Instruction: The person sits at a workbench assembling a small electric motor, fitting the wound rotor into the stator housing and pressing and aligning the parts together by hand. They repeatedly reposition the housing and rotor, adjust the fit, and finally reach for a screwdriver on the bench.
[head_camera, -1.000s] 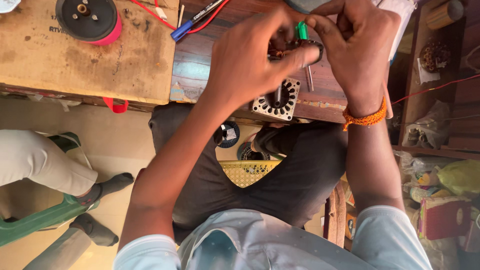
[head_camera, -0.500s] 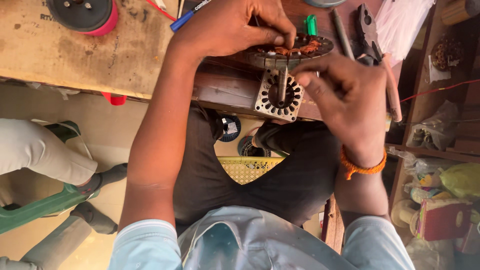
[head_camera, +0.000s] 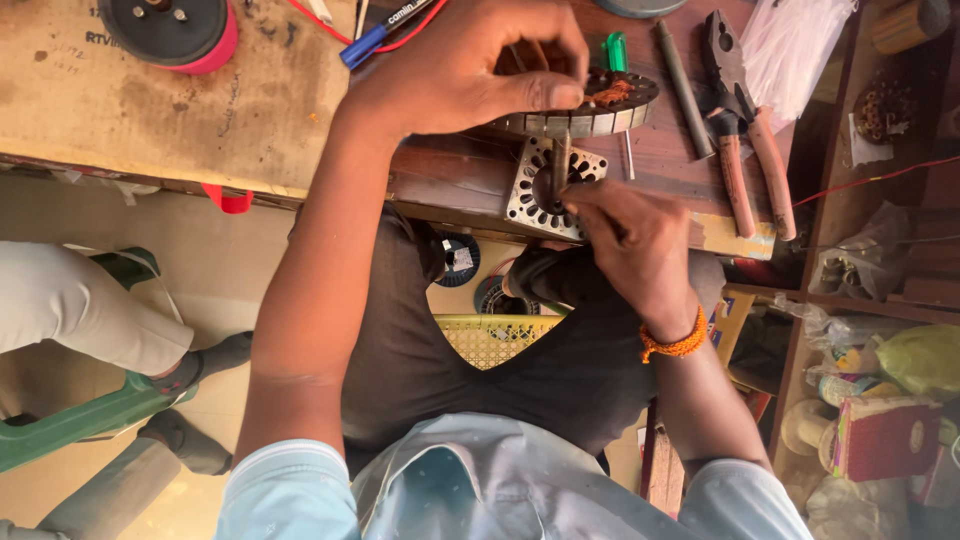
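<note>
Left hand (head_camera: 470, 75) pinches the round wound stator (head_camera: 590, 105) steady on the worktop (head_camera: 450, 180); right hand (head_camera: 630, 245) grips a metal rod (head_camera: 560, 165) upright in the square laminated core (head_camera: 550, 190), just below.

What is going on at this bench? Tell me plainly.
A person seated at a worn wooden workbench is working on a round slotted metal motor stator with copper windings. The left hand pinches its rim on the bench top. The right hand holds a thin dark metal tool upright against a square slotted metal lamination plate at the bench edge. Red-handled pliers and a green-handled screwdriver lie beside them.
</note>
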